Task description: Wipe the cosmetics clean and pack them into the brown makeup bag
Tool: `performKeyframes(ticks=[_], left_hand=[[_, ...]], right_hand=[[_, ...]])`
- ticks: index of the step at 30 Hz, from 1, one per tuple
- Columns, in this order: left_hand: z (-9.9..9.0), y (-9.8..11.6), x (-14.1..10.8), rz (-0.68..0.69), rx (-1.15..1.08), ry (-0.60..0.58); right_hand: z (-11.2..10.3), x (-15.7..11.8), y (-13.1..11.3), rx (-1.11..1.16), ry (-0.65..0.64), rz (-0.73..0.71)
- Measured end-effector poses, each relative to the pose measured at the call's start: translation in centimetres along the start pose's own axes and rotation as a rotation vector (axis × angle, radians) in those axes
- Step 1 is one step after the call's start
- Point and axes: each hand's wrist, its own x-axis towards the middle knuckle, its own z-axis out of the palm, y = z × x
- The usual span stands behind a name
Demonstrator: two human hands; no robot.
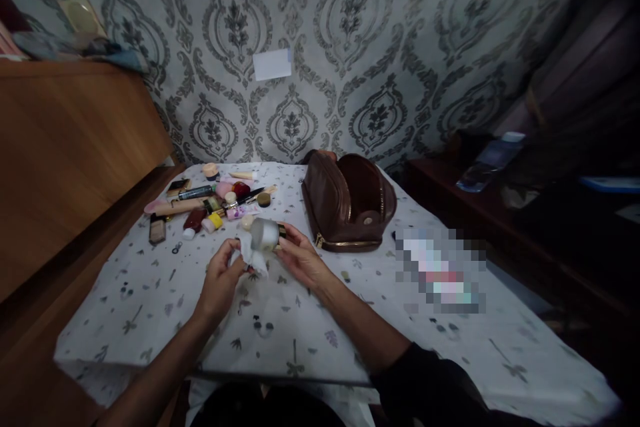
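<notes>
My right hand (300, 259) grips a small clear jar (265, 234) by its dark and gold end, holding it on its side above the table. Pinched in my left hand (223, 273) is a crumpled white wipe (254, 259), which hangs against the jar's near side. Beyond both hands lies a spread of cosmetics on the patterned tablecloth, among them a dark red bottle (195, 220), a yellow-banded tube (214, 222) and a small round dark-lidded pot (263, 199). Right of them stands a brown bag (327, 203), its zipped top open.
A blurred-out item (443, 270) lies on the right of the white table (320, 347). A wooden cabinet (75, 147) stands at the left, and a patterned wall runs behind. On a dark surface at the right is a plastic bottle (490, 161).
</notes>
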Motion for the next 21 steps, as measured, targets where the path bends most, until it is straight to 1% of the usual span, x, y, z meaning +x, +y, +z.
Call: performKeyframes(ticks=[2,5,7,11,13,15,16,18,21], left_hand=[[0.0,0.1,-0.2,-0.02,-0.005,-0.006],[-0.3,0.6,-0.2,0.027,0.151,-0.014],[-0.5,1.0,-0.1,0.072,0.25,-0.014],[-1.3,1.4,0.4,0.141,0.394,-0.025],[-1.9,1.4,0.8,0.176,0.486,-0.054],[-2.5,1.3,1.2,0.182,0.559,-0.075],[-2.9,1.2,1.4,0.171,0.572,-0.079],[-3.4,1.1,1.9,0.107,0.572,-0.091],[-3.9,1.0,2.6,-0.097,0.516,-0.101]], right_hand=[[-0.1,0.1,0.1,-0.083,0.036,-0.037],[-0.3,0.2,0.3,-0.185,0.045,-0.07],[-0.5,0.3,0.5,-0.239,0.03,-0.082],[-0.6,0.2,0.5,-0.362,-0.06,-0.144],[-0.4,-0.1,0.3,-0.48,-0.123,-0.194],[-0.2,-0.4,0.1,-0.604,-0.187,-0.225],[-0.1,-0.6,0.1,-0.65,-0.219,-0.229],[0.1,-0.9,-0.1,-0.689,-0.275,-0.232],[0.7,-1.2,-0.8,-0.653,-0.312,-0.187]])
